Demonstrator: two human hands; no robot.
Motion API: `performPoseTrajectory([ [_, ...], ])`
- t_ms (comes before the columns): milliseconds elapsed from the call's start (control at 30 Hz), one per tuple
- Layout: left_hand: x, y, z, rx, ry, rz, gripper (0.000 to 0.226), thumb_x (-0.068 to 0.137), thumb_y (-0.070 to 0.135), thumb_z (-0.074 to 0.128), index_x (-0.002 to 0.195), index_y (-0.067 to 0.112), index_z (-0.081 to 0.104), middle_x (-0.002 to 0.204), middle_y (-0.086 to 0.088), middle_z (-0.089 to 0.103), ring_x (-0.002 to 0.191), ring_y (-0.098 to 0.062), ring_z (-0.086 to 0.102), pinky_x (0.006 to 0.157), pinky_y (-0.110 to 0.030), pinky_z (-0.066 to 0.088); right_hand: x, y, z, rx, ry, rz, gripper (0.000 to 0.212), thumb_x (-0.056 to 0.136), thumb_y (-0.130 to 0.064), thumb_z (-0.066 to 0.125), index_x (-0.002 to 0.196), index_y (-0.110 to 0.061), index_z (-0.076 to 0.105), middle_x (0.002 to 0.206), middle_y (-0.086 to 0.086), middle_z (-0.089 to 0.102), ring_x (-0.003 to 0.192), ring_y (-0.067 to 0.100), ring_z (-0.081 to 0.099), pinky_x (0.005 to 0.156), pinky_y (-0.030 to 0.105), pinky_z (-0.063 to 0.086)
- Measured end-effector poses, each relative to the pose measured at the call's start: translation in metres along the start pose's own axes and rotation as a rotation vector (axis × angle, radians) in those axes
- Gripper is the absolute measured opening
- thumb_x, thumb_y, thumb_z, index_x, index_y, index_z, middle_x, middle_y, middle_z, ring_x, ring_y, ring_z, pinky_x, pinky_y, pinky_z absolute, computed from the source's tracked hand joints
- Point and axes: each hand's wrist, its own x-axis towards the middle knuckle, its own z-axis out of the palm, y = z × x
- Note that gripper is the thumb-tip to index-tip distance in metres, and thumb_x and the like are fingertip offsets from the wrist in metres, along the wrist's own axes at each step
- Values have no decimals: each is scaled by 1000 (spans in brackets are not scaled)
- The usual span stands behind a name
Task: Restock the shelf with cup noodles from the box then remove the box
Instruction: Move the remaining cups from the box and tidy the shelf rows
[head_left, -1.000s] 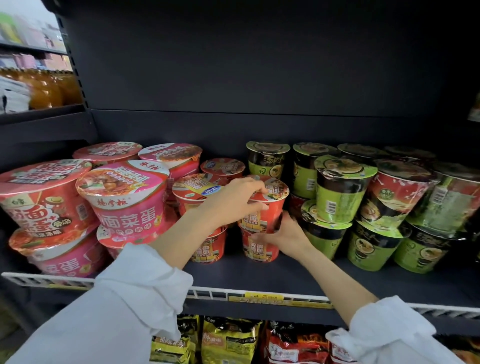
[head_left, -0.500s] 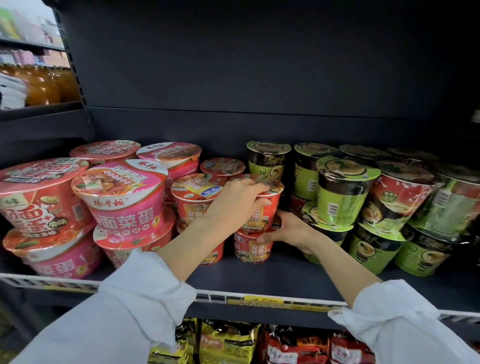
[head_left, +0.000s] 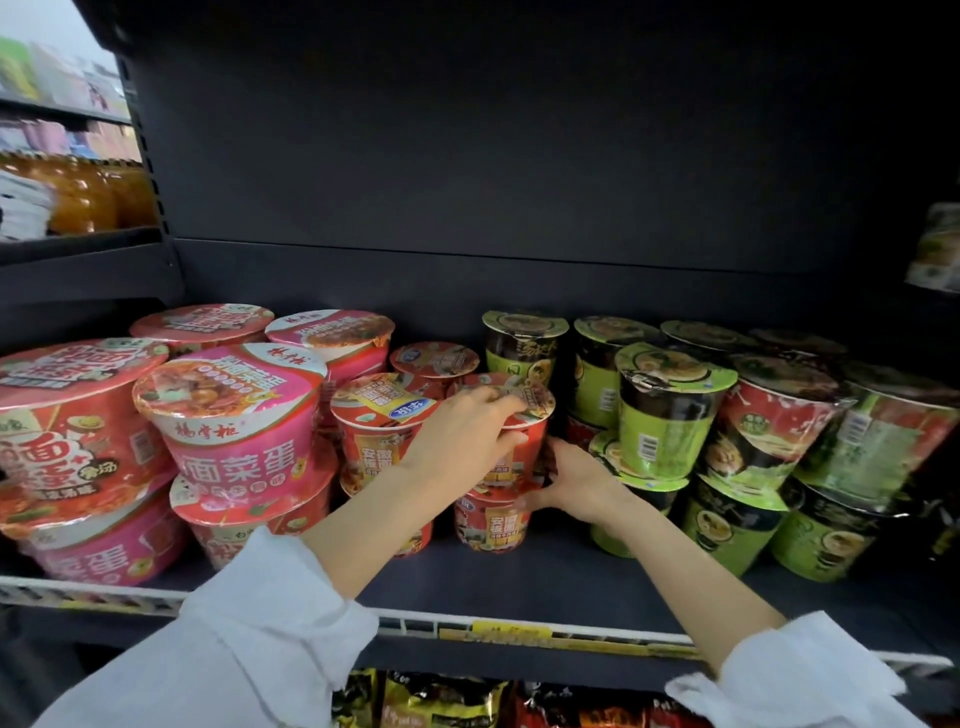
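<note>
Cup (head_left: 519, 447) between both hands' fingers (head_left: 498, 402)

Orange drink bottles (head_left: 88, 195) stand on the neighbouring shelf at left; yellow and red snack bags (head_left: 447, 701) fill the row below.

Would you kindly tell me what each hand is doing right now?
Left hand: grips the top red cup at its rim.
Right hand: holds the same cup's lower side, fingers curled round it.

Cup noodles (head_left: 501, 457): glossy shrink-wrap film, light glare on printed lids. Shelf (head_left: 545, 587): matt dark painted metal, smooth; white wire front rail (head_left: 415, 621). Sleeves (head_left: 249, 665): white woven cloth, matt, creased. Snack packets (head_left: 441, 701) below: shiny plastic.
</note>
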Motion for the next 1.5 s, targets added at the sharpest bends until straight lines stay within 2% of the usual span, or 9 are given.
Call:
performPoseTrajectory([
  [100, -2, 5, 1, -14, 128, 28, 49, 94, 32, 52, 140, 18, 41, 137, -4, 47, 127, -20, 44, 102, -30, 39, -17, -23, -24, -319, 108, -34, 54, 82, -10, 69, 132, -2, 49, 128, 12, 59, 122, 26, 54, 103, 36, 43],
  [233, 1, 25, 10, -109, 318, 246, 26, 87, 10, 52, 110, 3, 62, 106, -9, 60, 99, -22, 59, 86, -26, 45, -41, -55, -58, -559, 308, -166, 37, 91, -7, 51, 127, -12, 58, 116, 9, 67, 113, 22, 60, 99, 27, 43],
  [367, 5, 52, 48, -124, 78, 232, 55, 85, 19, 17, 117, -2, 57, 115, -16, 56, 104, -28, 54, 91, -35, 44, -52, -80, -86, -581, 489, -272, 30, 92, -7, 48, 117, -11, 65, 106, 8, 70, 101, 21, 64, 89, 23, 44],
  [467, 10, 64, 75, -123, -172, 99, 43, 93, 1, 31, 134, -3, 39, 129, -17, 42, 115, -30, 44, 101, -37, 40, -43, -84, -104, -640, 537, -335, 29, 90, -6, 48, 112, -9, 67, 107, 10, 66, 101, 24, 61, 87, 27, 45],
  [667, 45, 76, 98, -503, -253, -282, 50, 92, -3, 38, 141, -2, 28, 141, -19, 33, 133, -32, 35, 112, -34, 27, -4, -78, -142, -739, 349, -102, 33, 98, -30, 45, 118, -11, 63, 123, 12, 58, 114, 29, 53, 96, 34, 44],
  [800, 68, 65, 109, -650, -198, -422, 50, 94, 16, 43, 143, 12, 34, 147, -9, 37, 138, -27, 33, 115, -36, 26, 13, -80, -148, -777, 111, 80, 44, 102, -39, 31, 140, -23, 45, 144, 7, 46, 127, 27, 46, 97, 29, 38],
  [967, 78, 55, 118, -594, -137, -394, 49, 97, 23, 42, 144, 20, 33, 151, -4, 34, 139, -21, 31, 116, -34, 25, 23, -69, -153, -844, 5, 66, 44, 105, -30, 21, 148, -28, 26, 157, 4, 21, 144, 23, 21, 110, 25, 21],
  [1233, 70, 57, 114, -449, -107, -307, 38, 93, 4, 41, 129, 6, 53, 137, -12, 43, 127, -27, 42, 110, -32, 32, 37, -63, -161, -845, 15, -5, 44, 97, -45, 41, 136, -26, 51, 149, 0, 40, 134, 26, 40, 101, 29, 33],
  [1500, 69, 57, 107, -534, -144, -301, 42, 93, 4, 42, 134, 7, 45, 145, -11, 38, 135, -26, 34, 113, -31, 27, 56, -57, -157, -799, 131, -41, 41, 90, -37, 59, 125, -15, 62, 133, 7, 59, 120, 26, 55, 100, 33, 42],
])
